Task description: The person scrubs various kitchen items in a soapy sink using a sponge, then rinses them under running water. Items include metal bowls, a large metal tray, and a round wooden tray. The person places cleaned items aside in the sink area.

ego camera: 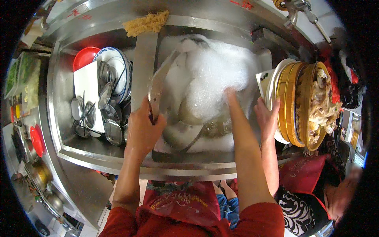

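My left hand (145, 127) grips a curved metal edge (155, 94) at the left side of the sudsy basin. Most of that metal piece is under foam, so its full shape cannot be told. My right hand (231, 94) reaches into the white suds (219, 71), which cover its fingers. Whether it holds anything is hidden. Cloudy water shows below the foam, with a pale rounded form (183, 133) in it, perhaps dishware.
Another person's hand (268, 115) supports stacked plates (274, 86) and bamboo steamers (285, 103) holding food scraps (321, 103) at right. The left basin contains glass cups (112, 133), a blue-rimmed plate (118, 65) and a red bowl (84, 57). A fibrous scrubber (146, 23) lies on the divider (145, 56).
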The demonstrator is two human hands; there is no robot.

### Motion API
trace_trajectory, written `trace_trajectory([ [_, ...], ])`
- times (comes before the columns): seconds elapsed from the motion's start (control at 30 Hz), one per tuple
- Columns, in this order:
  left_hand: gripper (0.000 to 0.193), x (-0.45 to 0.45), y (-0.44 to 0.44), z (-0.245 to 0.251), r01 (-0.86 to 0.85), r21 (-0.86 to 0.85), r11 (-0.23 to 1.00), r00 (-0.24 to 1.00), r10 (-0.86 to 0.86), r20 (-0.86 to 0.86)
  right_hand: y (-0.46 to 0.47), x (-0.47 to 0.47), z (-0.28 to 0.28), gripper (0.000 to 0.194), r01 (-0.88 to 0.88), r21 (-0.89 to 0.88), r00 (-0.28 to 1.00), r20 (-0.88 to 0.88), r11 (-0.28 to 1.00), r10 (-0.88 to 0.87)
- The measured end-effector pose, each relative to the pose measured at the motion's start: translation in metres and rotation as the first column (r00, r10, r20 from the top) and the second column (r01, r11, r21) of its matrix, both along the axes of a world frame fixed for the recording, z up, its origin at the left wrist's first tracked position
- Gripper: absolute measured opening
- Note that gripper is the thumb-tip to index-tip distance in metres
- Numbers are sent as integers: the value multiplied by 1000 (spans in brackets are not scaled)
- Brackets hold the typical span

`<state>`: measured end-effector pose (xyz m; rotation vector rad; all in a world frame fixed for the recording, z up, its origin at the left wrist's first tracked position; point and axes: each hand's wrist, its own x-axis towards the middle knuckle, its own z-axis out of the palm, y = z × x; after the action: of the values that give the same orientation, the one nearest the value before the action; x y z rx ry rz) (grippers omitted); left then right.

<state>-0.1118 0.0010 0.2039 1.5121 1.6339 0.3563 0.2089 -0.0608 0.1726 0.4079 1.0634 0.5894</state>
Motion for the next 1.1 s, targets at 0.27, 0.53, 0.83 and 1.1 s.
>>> trace_trajectory([
  [0.27, 42, -12, -27, 3, 52, 58, 997, 999, -53, 10, -7, 68, -95, 48, -794, 466, 607, 630, 389, 485],
  [0.53, 25, -5, -21, -21, -1, 40, 999, 996, -3, 93, 11, 73, -96, 43, -452, 551, 862, 68, 701, 502],
  [0.83, 19, 28, -21, -71, -148, 68, 987, 969, 130, 211, 50, -5, -44, 47, 166, -928, -510, 209, 334, 835],
  [1.1, 22, 49, -10, -126, -288, 375, 881, 922, 149, 358, -41, -182, -114, 43, 511, -758, -857, -414, 406, 307],
])
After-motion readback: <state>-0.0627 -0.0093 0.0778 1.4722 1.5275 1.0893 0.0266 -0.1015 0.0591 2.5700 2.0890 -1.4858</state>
